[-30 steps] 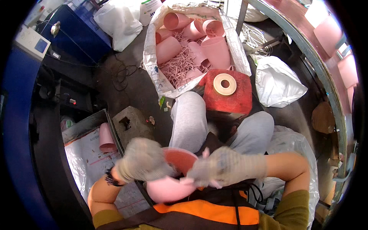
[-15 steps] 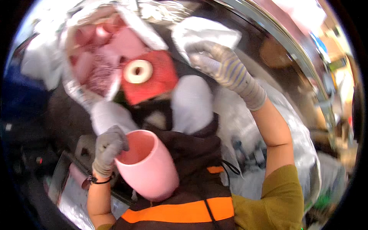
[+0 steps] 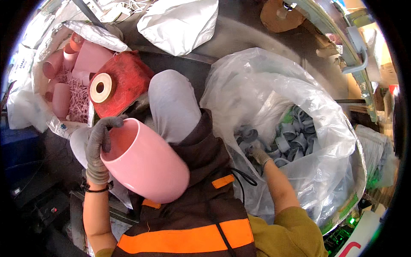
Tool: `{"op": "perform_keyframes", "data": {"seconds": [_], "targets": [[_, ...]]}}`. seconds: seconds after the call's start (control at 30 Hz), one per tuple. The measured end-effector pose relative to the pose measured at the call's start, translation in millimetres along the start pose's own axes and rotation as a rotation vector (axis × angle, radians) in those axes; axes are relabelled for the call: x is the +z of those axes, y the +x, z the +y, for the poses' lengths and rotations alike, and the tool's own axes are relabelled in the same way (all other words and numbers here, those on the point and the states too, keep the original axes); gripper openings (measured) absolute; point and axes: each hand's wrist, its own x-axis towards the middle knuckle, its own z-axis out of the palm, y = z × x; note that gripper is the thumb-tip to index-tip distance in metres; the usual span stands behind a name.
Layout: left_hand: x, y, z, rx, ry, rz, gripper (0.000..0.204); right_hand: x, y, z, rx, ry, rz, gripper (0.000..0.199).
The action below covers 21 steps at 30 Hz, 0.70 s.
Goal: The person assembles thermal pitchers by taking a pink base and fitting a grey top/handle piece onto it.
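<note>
A large pink plastic pot (image 3: 150, 165), hollow and tilted with its mouth up and to the left, leans over my lap. My left hand (image 3: 99, 143), in a grey glove, grips it by the rim, fingers hooked over the edge. My gloved right hand (image 3: 259, 155) reaches down into a big see-through plastic bag (image 3: 257, 77) at the right. It touches a heap of curved grey plastic pieces (image 3: 295, 139) inside. The fingers of that hand are hidden among the pieces, so its grip does not show.
At the far left, a white sack (image 3: 36, 81) holds pink plastic pieces (image 3: 92, 58) and thin scraps. A red block (image 3: 128, 83) with a cream ring (image 3: 101, 88) stands between it and my knee. Beyond lie a white bag (image 3: 182, 25) and a metal rail (image 3: 338, 36).
My right hand has swung from the upper middle down into the see-through bag. My left hand has raised the pot slightly up and leftward. The view has turned to the right.
</note>
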Motion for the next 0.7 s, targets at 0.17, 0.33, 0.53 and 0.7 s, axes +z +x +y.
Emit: {"op": "perform_keyframes", "data": {"seconds": [0.17,0.33,0.53,0.7], "targets": [[14.7,-6.3,10.0,-0.221,-0.011,-0.112,0.034,-50.2,50.8,-48.0,0.347,0.099,-0.369,0.041],[19.1,8.9,-9.8,-0.267,-0.442,-0.259,0.029,-48.1,31.5,2.6,0.537,-0.171,0.383,0.041],[21.6,31.8,-1.6,-0.237,-0.273,-0.365,0.049,-377.8,37.6,-34.7,0.243,0.490,1.118,0.023],[42.7,39.5,36.6,-0.032,0.077,-0.588,0.067,-513.3,75.9,-110.8,-0.445,0.148,0.959,0.035]]}}
